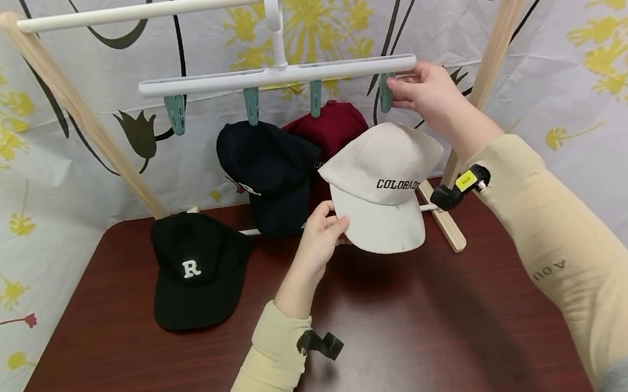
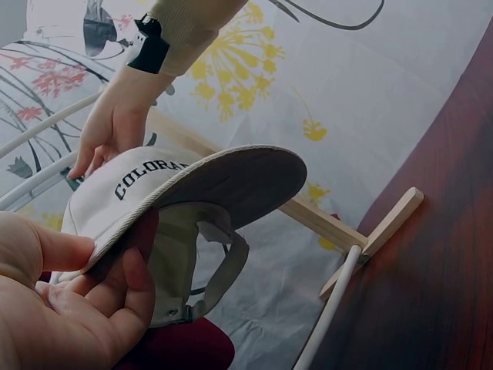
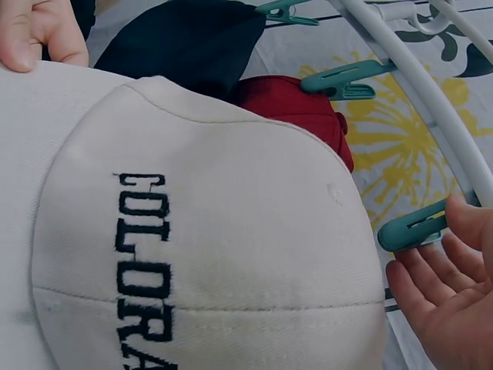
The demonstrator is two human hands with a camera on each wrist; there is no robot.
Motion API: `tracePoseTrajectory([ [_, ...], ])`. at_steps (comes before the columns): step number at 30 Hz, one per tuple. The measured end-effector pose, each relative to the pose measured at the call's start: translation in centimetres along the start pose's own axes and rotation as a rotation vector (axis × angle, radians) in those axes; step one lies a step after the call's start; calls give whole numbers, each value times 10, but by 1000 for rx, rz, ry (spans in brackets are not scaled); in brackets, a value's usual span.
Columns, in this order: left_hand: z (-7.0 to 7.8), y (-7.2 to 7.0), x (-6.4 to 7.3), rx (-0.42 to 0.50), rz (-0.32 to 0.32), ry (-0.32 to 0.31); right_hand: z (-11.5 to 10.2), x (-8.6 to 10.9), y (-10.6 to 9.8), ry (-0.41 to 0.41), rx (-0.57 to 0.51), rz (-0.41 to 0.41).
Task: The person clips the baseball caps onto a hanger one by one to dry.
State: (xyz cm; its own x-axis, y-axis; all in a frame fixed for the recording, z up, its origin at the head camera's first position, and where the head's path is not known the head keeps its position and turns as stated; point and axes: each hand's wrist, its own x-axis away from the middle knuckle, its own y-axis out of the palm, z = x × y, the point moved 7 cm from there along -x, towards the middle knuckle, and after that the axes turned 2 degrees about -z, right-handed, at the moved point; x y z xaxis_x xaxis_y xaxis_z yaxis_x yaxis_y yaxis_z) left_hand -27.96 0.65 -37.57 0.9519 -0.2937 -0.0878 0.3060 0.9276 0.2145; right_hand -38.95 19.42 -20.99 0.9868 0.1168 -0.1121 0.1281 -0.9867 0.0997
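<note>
A white baseball cap (image 1: 386,168) with COLORADO lettering is tilted below the right end of a white hanger (image 1: 334,68). My left hand (image 1: 324,233) pinches the cap's brim edge between thumb and fingers, as the left wrist view shows close up. My right hand (image 1: 424,93) pinches the green clip (image 3: 416,231) at the hanger's right end, thumb on one side and fingers on the other. The cap's crown is just below this clip, with a gap between them. In the left wrist view, the cap's open underside and back strap (image 2: 223,277) show.
Behind, a navy cap (image 1: 270,168) and a maroon cap (image 1: 335,125) hang beneath the middle clips. A black cap (image 1: 195,274) with a white R sits on the dark red table (image 1: 155,382). A wooden-legged rack (image 1: 78,113) with a white top bar (image 1: 153,10) carries the hanger.
</note>
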Motion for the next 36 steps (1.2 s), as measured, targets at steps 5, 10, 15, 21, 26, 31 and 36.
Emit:
tracePoseTrajectory([
  [5, -1, 1, 1, 0, -11, 1, 3, 2, 2, 14, 39, -45],
  [10, 0, 1, 2, -1, -15, 7, 8, 3, 6, 63, 141, -64],
  [15, -1, 1, 2, 3, -14, 3, 10, 4, 9, 79, 150, -78],
  [21, -1, 0, 3, -5, -18, 16, 11, 5, 12, 73, 133, -94],
  [26, -3, 0, 2, -4, -25, 24, 13, 8, 12, 84, 104, -93],
  [31, -3, 1, 2, -12, -34, 28, 13, 9, 11, 73, 95, -97],
  [36, -4, 1, 3, -26, -41, 30, 13, 10, 10, 59, 90, -98],
])
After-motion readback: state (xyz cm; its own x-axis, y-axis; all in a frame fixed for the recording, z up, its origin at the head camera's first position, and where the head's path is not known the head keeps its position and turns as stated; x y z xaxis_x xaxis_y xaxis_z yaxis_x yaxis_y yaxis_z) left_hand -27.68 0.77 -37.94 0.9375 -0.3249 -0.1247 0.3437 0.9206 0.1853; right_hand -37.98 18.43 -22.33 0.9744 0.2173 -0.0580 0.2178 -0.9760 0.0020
